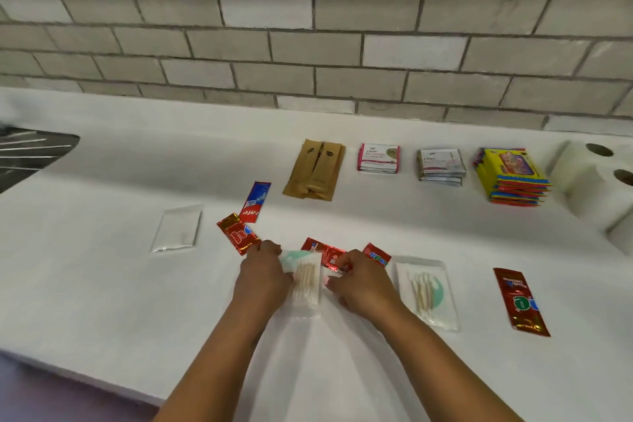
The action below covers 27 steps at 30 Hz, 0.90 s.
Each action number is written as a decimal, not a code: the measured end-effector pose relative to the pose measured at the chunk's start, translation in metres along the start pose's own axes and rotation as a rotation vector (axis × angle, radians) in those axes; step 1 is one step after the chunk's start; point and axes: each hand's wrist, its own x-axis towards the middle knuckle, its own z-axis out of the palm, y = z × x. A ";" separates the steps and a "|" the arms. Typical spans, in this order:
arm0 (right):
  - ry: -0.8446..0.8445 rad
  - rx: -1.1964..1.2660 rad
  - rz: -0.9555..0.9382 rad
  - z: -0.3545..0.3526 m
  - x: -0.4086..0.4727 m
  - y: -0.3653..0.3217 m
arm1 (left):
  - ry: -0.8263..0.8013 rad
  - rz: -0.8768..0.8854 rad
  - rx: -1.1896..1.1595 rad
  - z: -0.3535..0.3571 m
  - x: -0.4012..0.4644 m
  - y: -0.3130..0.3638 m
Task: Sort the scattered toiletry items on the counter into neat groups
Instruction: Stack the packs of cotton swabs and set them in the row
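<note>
White counter (102, 284) | my left hand (262, 276) and right hand (363, 284) each grip a side of the cotton-swab packet (305, 283), lying flat at front centre | second swab packet (426, 291) just right | red sachets (239, 233) nearby.

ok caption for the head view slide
Both hands grip a swab packet amid loose sachets; sorted stacks line the counter's back.

I log: counter (102, 284) white | wall tiles (308, 27) grey | paper sleeves (315, 169) tan | wipe packs (513, 176) yellow, multicoloured edges | loose sachets (520, 301) red foil
</note>
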 end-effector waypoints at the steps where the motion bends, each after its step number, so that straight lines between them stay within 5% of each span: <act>1: -0.011 -0.022 0.020 0.008 0.002 -0.002 | -0.031 -0.016 -0.010 0.002 0.002 -0.007; 9: -0.092 0.144 0.141 0.028 0.010 -0.012 | -0.057 0.051 -0.036 0.004 0.003 -0.019; 15: -0.028 -0.018 -0.013 0.004 0.002 -0.030 | -0.037 0.517 0.324 -0.036 -0.006 0.017; 19: 0.005 -0.097 -0.074 -0.027 -0.009 -0.037 | -0.134 0.556 0.452 -0.044 -0.003 0.047; 24: 0.073 -0.164 -0.114 -0.063 -0.018 -0.024 | -0.241 0.596 0.233 -0.038 -0.010 0.070; 27: 0.268 -0.005 -0.127 -0.080 -0.019 -0.007 | -0.232 0.556 -0.035 -0.025 -0.013 0.081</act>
